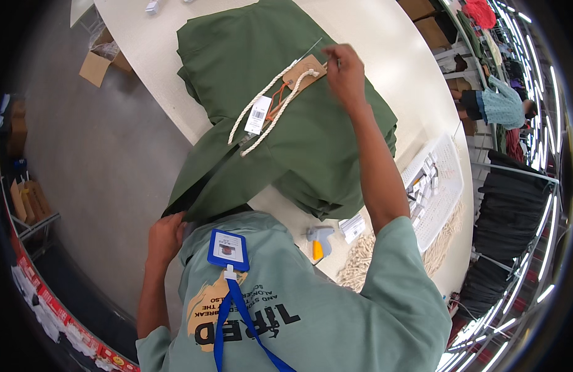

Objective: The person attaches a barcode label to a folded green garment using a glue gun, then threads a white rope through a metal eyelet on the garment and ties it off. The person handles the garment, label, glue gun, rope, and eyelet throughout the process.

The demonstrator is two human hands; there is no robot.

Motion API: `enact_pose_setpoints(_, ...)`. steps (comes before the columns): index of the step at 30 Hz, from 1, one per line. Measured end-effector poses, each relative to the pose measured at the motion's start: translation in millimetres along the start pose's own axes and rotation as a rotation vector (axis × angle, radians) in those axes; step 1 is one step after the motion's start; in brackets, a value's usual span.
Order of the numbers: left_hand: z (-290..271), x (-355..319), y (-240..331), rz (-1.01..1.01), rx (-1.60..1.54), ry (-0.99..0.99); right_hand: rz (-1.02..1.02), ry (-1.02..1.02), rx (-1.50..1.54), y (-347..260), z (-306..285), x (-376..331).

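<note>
A dark green folded garment (237, 56) lies over the white table (367, 25), one end drawn toward my body. My left hand (167, 237) is closed on the near edge of that garment, low on the left. Across the fabric run cream twisted cords (260, 99) with a brown card tag (304, 73), an orange string (277, 102) and a white barcode label (257, 115). Fingers pinched, my right hand (344, 71) is beside the brown tag; what it holds is hidden. A thin, needle-like strip (309, 49) sticks out past one cord's end.
Right of the garment stands a white plastic basket (444, 192) of labels. Near me lie a grey-and-orange tagging gun (319, 243), stacked white labels (352, 228) and loose cream cords (359, 260). A cardboard box (95, 67) sits on the floor; a person (503, 105) stands by racks at right.
</note>
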State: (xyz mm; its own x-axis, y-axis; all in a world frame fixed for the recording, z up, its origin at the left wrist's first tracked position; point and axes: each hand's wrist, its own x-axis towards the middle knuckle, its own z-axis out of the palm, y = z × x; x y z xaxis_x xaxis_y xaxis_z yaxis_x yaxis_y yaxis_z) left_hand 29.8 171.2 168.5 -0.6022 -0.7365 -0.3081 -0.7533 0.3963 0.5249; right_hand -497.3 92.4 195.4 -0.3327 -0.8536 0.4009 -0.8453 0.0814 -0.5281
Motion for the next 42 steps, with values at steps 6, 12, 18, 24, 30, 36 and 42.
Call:
enact_pose_setpoints(6, 6, 7, -7, 0.017, -0.03, 0.062, 0.707, -0.399, -0.236, 6, 31, 50)
enact_pose_setpoints(12, -28, 32, -3, 0.066, -0.198, 0.053, 0.928, -0.246, -0.107, -2, 54, 55)
enact_pose_setpoints(18, -90, 133, 80, 0.288, -0.544, 0.22, 0.623, 0.151, 0.361, -102, 0, 22)
enact_pose_setpoints(24, -96, 222, 166, 0.505, -0.958, -0.234, 0.627, 0.467, 0.583, -199, -25, -17)
enact_pose_setpoints(30, -84, 225, 167, 0.464, -0.861, -0.665, 0.836, 0.927, 1.369, -210, -21, -36)
enact_pose_setpoints(36, -61, 204, 159, 0.578, -0.779, -0.673, 0.938, 1.38, 1.361, -191, -13, -74)
enact_pose_setpoints(42, -46, 198, 158, 0.641, -0.674, -0.754, 1.085, 1.882, 1.419, -171, -15, -112)
